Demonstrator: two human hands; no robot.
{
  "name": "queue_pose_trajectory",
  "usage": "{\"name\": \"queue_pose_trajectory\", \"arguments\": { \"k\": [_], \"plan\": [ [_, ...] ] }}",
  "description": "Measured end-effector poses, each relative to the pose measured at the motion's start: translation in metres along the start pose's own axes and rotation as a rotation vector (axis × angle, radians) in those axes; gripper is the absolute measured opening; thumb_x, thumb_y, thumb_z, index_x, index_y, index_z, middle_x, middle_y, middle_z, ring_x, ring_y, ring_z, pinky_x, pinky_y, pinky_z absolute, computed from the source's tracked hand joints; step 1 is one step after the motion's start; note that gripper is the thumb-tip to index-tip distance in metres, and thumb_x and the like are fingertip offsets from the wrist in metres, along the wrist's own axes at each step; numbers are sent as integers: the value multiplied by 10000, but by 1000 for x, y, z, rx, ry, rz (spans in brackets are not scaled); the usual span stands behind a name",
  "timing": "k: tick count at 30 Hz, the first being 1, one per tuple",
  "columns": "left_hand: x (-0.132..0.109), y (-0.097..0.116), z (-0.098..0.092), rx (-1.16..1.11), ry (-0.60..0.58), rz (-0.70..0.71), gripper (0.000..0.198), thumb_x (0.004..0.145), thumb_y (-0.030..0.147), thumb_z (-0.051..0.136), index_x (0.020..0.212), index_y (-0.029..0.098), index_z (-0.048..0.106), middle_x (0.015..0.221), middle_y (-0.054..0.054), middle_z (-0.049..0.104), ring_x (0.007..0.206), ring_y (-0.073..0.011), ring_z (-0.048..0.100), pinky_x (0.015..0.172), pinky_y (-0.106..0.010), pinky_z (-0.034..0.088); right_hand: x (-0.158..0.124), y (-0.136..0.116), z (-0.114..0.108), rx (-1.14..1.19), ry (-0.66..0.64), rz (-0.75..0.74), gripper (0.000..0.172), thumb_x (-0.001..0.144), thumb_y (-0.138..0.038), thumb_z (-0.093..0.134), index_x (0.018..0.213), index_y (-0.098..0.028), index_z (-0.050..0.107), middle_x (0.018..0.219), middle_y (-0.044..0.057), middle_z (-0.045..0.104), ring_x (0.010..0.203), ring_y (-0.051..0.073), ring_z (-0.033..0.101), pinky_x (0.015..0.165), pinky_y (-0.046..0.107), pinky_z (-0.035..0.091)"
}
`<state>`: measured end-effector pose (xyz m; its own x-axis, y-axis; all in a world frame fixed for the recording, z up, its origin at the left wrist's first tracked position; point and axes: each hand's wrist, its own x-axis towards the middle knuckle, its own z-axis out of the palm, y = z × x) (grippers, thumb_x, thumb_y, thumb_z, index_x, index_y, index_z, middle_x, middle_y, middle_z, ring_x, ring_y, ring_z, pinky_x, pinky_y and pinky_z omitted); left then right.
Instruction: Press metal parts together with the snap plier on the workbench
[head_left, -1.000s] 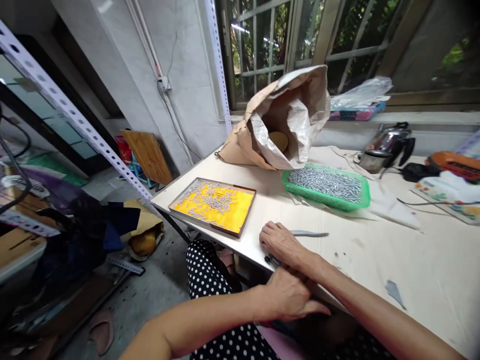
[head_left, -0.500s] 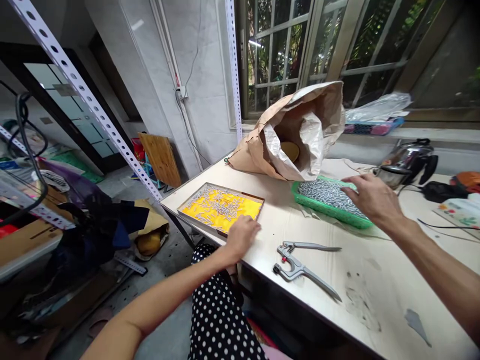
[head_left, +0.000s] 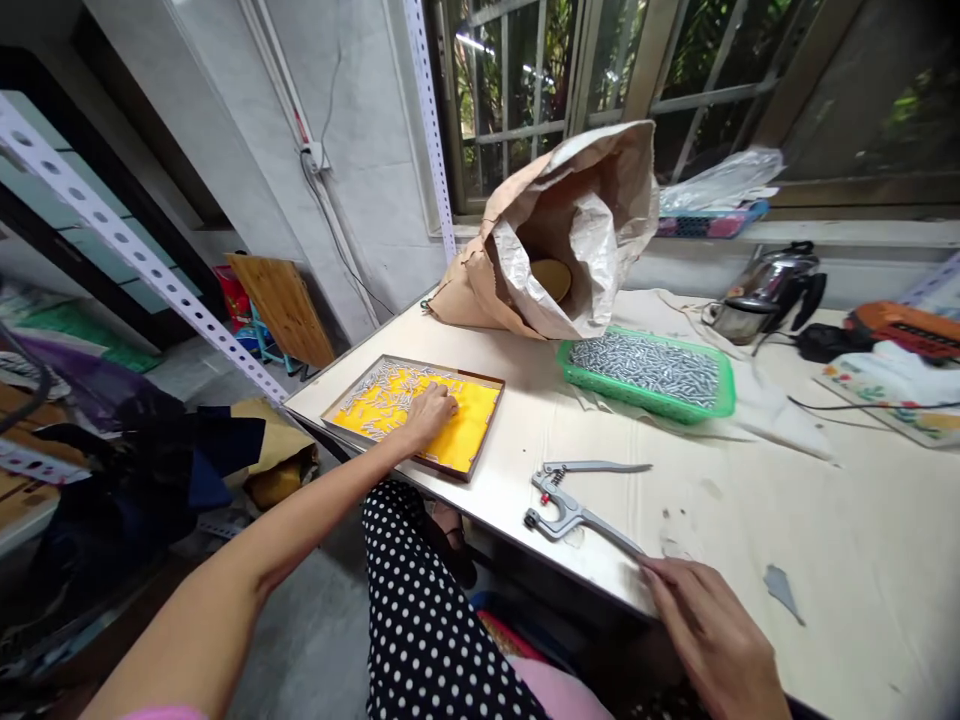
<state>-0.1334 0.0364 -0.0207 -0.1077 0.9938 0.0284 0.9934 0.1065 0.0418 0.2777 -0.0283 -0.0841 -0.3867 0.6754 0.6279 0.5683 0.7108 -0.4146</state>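
Note:
My left hand (head_left: 430, 417) is over the shallow tray (head_left: 486, 432) with a bright yellow lining. Its fingers are curled down among small silvery metal pins (head_left: 382, 392), and what they hold, if anything, is hidden. Near the front edge of the table, my right hand (head_left: 709, 632) has its fingertips closed on the end of one handle of the grey metal pliers (head_left: 581, 515). The pliers lie flat, handles spread, with a spring and a red part near the jaws. A green plastic basket (head_left: 637, 402) full of similar pins (head_left: 649, 368) stands farther back.
A big brown paper bag (head_left: 465, 290) lies open behind the tray. At the back right are a metal kettle (head_left: 757, 300), an orange tool (head_left: 911, 330) and a black cable (head_left: 862, 406). A grey scrap (head_left: 784, 592) lies on the table at right.
My left hand has moved from the tray's front right corner in over the pins. My right hand has come from beside the green basket down to the pliers' handle. The view has shifted right.

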Motion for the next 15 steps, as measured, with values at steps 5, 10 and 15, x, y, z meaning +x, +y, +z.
{"name": "queue_pose_trajectory", "arguments": {
  "k": [5, 10, 15],
  "plan": [
    [14, -4, 2, 68, 51, 44, 183, 891, 193, 500, 793, 156, 650, 920, -110, 603, 958, -245, 516, 804, -332, 423, -12, 0, 1, -206, 78, -12, 212, 900, -164, 589, 1098, -223, 635, 965, 82, 681, 879, 243, 627, 824, 406, 495],
    [4, 22, -4, -98, 362, 189, 121, 884, 219, 531, 795, 184, 606, 852, -83, 604, 868, -228, 527, 788, -346, 448, -9, -4, 7, -230, 144, 73, 186, 904, -165, 564, 1057, -216, 657, 922, 84, 683, 863, 231, 627, 808, 386, 509],
    [-63, 93, 4, -429, 457, 383, 135, 955, 282, 475, 962, 195, 578, 925, -59, 615, 822, -180, 565, 774, -305, 472, -15, -3, 7, -154, 136, 78, 157, 914, -189, 538, 1003, -210, 666, 897, 79, 697, 832, 215, 630, 795, 372, 524]
  ]
}}
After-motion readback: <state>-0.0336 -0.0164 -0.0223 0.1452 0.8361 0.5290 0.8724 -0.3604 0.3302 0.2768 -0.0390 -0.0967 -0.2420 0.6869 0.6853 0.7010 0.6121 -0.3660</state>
